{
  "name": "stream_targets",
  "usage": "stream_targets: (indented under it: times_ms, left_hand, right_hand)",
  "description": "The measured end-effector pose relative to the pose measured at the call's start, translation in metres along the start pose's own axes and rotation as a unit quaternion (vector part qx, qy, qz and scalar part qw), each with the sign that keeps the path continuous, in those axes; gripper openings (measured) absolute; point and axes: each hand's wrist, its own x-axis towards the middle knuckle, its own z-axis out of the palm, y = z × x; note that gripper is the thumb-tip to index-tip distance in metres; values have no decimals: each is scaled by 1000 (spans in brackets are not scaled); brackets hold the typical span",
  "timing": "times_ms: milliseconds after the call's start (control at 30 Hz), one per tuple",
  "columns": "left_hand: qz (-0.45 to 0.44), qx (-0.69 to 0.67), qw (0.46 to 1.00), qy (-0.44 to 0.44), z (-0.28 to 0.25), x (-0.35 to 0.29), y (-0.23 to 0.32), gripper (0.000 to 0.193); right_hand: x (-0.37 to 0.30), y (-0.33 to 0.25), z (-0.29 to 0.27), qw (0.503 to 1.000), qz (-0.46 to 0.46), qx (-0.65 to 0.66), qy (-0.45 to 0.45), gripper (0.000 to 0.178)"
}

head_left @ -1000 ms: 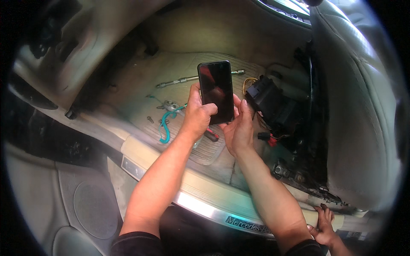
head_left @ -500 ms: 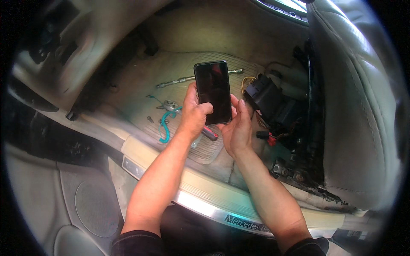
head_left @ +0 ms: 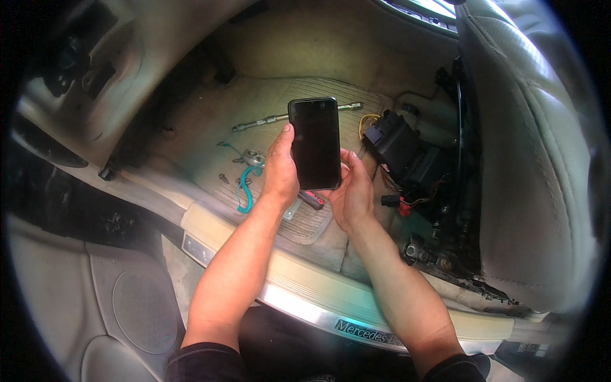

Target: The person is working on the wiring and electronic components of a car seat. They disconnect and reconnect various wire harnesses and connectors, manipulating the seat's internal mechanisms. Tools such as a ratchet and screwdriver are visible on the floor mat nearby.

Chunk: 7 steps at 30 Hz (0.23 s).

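A black smartphone stands nearly upright over the car's footwell, its screen dark. My left hand grips its left edge, thumb lying along the side and the other fingers hidden behind. Against the lower right corner, my right hand cups the phone with bent fingers, some of them out of sight behind it. Beneath the phone, a ratchet with a dark and red handle is partly covered; its round metal head shows left of my left hand. A coiled teal cord lies beside it.
A long metal extension bar crosses the ribbed floor mat. Bolts lie to the left. Right of my hands sit a black module box with loose wiring and a grey seat. The door sill runs beneath my forearms.
My left thumb has moved from over the screen to the phone's left edge. The phone has shifted slightly down and left and stands straighter. My right hand has barely moved.
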Motion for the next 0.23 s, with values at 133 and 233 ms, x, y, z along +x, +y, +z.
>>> stream_targets:
  times_ms: [133, 233]
  left_hand:
    - [59, 138, 989, 9, 1, 1, -5, 40]
    - [62, 199, 977, -37, -10, 2, -8, 53]
  right_hand:
    - [6, 2, -10, 1000, 13, 1, 3, 35]
    - [9, 1, -15, 1000, 27, -2, -1, 35]
